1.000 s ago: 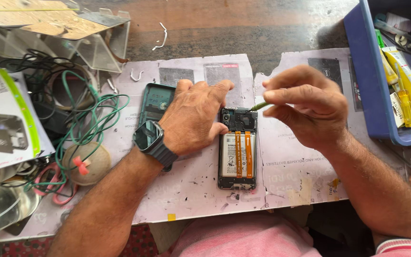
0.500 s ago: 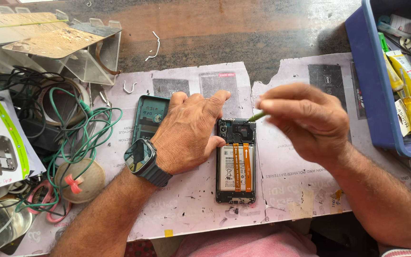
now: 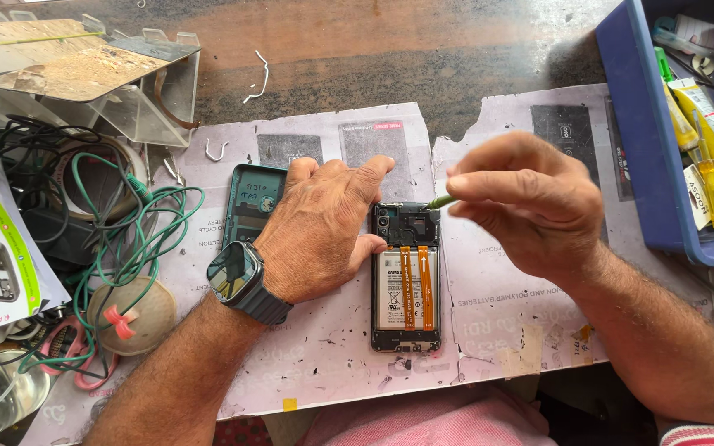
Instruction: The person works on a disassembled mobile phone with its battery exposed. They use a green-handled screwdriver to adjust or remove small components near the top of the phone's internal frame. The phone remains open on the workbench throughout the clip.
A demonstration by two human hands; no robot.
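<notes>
The opened phone (image 3: 406, 281) lies flat on the paper, back cover off, camera end pointing away, its white battery crossed by two orange ribbon strips running lengthwise. The thin green tool (image 3: 440, 201) hovers tilted over the phone's top right corner, tip just at the dark upper section.
</notes>
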